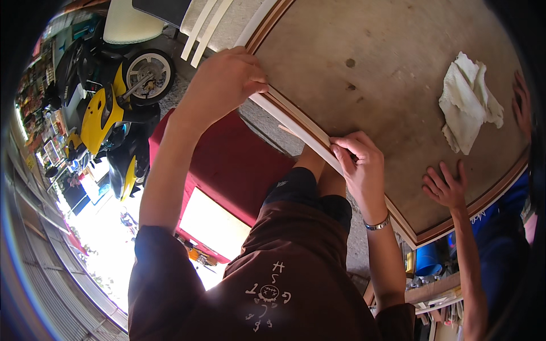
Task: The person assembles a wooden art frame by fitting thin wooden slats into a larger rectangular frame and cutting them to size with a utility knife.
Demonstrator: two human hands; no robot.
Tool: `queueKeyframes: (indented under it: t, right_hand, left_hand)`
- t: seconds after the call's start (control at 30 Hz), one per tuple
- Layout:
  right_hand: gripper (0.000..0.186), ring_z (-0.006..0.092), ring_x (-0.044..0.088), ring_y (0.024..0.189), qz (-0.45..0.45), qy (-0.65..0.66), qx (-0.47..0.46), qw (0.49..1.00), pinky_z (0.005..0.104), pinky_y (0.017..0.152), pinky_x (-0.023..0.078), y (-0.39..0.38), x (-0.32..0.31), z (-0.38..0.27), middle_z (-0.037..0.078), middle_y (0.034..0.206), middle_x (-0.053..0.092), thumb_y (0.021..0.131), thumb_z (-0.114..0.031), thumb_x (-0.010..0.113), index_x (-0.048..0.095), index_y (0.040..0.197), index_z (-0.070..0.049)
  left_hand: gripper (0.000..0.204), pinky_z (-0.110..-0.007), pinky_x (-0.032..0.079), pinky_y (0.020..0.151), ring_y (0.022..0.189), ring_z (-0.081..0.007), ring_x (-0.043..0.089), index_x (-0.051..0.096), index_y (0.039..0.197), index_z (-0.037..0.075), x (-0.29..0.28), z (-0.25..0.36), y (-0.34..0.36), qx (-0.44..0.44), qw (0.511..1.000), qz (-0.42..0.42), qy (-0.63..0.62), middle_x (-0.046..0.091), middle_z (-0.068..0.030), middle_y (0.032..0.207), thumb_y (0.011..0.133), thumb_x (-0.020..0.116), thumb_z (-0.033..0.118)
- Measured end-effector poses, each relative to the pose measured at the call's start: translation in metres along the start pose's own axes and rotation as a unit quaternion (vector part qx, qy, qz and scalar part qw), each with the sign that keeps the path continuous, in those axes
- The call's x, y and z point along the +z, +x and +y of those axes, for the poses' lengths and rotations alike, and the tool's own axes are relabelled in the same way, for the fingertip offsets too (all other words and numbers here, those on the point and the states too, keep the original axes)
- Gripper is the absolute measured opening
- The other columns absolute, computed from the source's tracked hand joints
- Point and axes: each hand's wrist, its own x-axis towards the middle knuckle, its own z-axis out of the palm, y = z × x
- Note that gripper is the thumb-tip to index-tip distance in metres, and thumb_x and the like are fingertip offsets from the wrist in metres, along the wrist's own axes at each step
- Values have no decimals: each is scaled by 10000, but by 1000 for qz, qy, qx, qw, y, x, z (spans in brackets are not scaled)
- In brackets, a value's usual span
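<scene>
Left hand (224, 85) curled over the near edge of the large brown wooden board with a reddish-brown rim (387, 96), fingers closed down on a long pale cream flexible strip (296, 122) that runs along that edge. Right hand (361, 167) further along the same edge, thumb and fingers pinched shut on the strip, pressing it against the rim; a silver bracelet at that wrist. Strip lies tight on the edge between the two hands, then carries on up past the left hand toward the top of the view. On the board, well apart from both hands, a crumpled white cloth (469, 102) with bare surface around it. Another person's hand (446, 187) lies flat on the board near its lower corner. Below the edge: red cushioned seat (227, 162), then a yellow-and-black motorcycle (111, 108) further left.
</scene>
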Motion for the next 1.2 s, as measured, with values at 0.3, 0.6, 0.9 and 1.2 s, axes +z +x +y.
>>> queueKeyframes:
  t: [0.3,0.6,0.9,1.2]
  right_hand:
    - [87,238,655,720,3,15,6,1000,349,651,509,0,0,0,110,862,672,893,-2,750,772,977,2]
    - [83,219,655,696,-3,20,23,1000,337,629,506,1,-1,-4,107,864,676,899,-7,751,777,977,1]
    - [82,214,651,685,-8,24,34,999,339,625,502,1,-2,-4,107,858,673,906,-23,752,778,982,-4]
    - [84,241,660,702,-2,28,19,999,354,636,510,1,1,0,116,868,677,895,-11,756,774,977,-2]
  left_hand:
    - [127,-364,443,909,926,-207,568,818,894,105,-7,-6,8,32,998,-41,35,757,21,888,858,790,224]
    - [129,-374,458,922,939,-217,581,818,874,102,-10,0,11,4,997,-59,57,748,6,860,847,796,226]
    - [196,-377,492,934,991,-231,600,816,919,102,-13,1,8,22,992,-75,103,736,-9,947,851,788,283]
    - [511,-385,514,970,1059,-240,604,715,1172,123,-17,-24,-10,107,978,-65,164,684,4,1163,684,866,153]
